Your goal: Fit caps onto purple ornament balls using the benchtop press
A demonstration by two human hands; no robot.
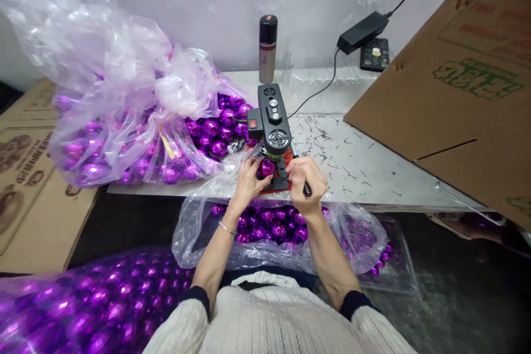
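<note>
A black bench drill press point(274, 116) with a red switch stands on the table, its red base partly hidden under it. Beneath the drill head, my left hand point(249, 181) has its fingers closed around a shiny purple faceted ball point(266, 167). My right hand point(306, 181) is wrapped around the black-tipped lever handle point(307, 190) on the machine's right side. Whether the drill bit touches the ball is hidden by the head. An open plastic bag of purple balls point(269, 225) lies below the table edge, between my forearms.
A large clear bag of purple balls point(136, 144) sits at left, with another full bag point(95, 304) below. Dark shavings litter the white tabletop point(352, 166). A spray can point(267, 50), power adapter point(363, 32) and phone point(374, 55) are behind; a cardboard box point(452, 99) leans in at right.
</note>
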